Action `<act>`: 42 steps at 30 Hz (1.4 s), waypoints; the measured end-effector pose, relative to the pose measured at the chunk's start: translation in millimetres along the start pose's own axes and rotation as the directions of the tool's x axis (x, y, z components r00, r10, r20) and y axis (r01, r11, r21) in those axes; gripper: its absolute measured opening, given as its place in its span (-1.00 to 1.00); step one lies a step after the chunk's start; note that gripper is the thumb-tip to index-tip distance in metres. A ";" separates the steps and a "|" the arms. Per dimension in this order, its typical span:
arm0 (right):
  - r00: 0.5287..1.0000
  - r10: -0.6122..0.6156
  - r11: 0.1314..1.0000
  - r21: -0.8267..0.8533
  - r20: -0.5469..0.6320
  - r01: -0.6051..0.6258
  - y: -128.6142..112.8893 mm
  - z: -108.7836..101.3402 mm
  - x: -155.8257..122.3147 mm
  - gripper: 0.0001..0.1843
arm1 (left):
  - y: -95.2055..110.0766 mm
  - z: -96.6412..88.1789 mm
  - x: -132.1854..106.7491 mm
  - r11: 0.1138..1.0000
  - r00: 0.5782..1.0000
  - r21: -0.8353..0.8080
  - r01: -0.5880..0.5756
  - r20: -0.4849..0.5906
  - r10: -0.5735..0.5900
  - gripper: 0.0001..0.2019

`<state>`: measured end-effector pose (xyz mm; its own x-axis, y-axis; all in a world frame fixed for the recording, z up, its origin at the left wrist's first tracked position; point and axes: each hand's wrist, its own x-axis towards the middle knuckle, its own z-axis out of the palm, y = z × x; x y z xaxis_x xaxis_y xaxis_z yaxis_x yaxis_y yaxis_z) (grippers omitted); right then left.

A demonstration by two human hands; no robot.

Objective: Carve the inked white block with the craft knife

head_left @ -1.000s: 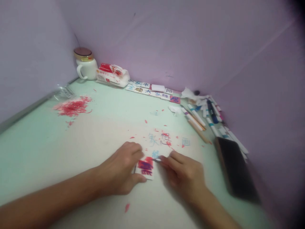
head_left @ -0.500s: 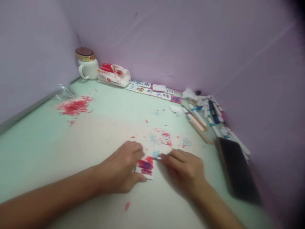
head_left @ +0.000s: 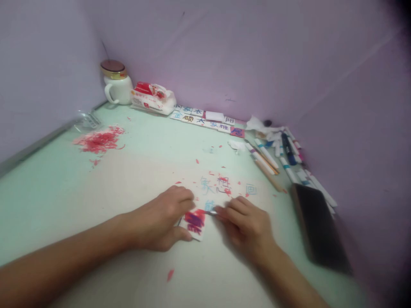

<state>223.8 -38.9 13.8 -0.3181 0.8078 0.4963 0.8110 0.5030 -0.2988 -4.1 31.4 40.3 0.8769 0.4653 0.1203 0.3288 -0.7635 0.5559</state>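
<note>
My left hand (head_left: 167,216) is closed on a small white tile (head_left: 199,237), thumb at the lower left edge and fingers at the top left. Red and purple colouring covers much of its face. In my right hand (head_left: 248,222) a thin, silvery, blade-like tool (head_left: 210,212) is pinched, its tip at the tile's upper right edge. Most of the tool is hidden by the fingers. Just beyond, blue and purple characters (head_left: 207,186) are marked on the table, with red flakes (head_left: 227,191) scattered over them.
A dark phone (head_left: 316,226) lies at the right, with several markers (head_left: 266,154) behind it. Rows of character tiles (head_left: 201,121) run along the back wall, beside a tissue pack (head_left: 153,99) and a lidded white mug (head_left: 118,90). Red shavings (head_left: 101,139) are heaped at the left.
The tile has shifted slightly left and turned a little, together with my left hand. My right hand keeps the tool at its upper right edge, almost unmoved.
</note>
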 end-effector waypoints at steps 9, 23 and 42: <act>1.000 0.005 0.999 0.036 0.003 -0.005 0.5 -1.3 1.0 -0.81 | -9.3 -9.5 1.6 0.989 0.993 -0.137 -0.049 0.100 0.063 -0.68; 0.992 0.115 0.983 0.140 0.051 -0.121 -0.3 -3.9 1.0 -0.85 | -12.8 -14.2 2.3 0.985 0.990 -0.173 0.003 0.137 0.021 -0.67; 0.973 0.199 0.947 -0.233 -0.120 -0.222 -38.5 4.1 -2.9 -0.75 | 4.7 13.1 -1.8 0.994 0.981 0.017 0.107 -0.163 -0.103 -0.72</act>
<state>191.6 -59.3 20.5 -0.0891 0.8488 0.5212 0.9530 0.2248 -0.2031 0.5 21.1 31.9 0.7697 0.6079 0.1950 0.4262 -0.7168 0.5519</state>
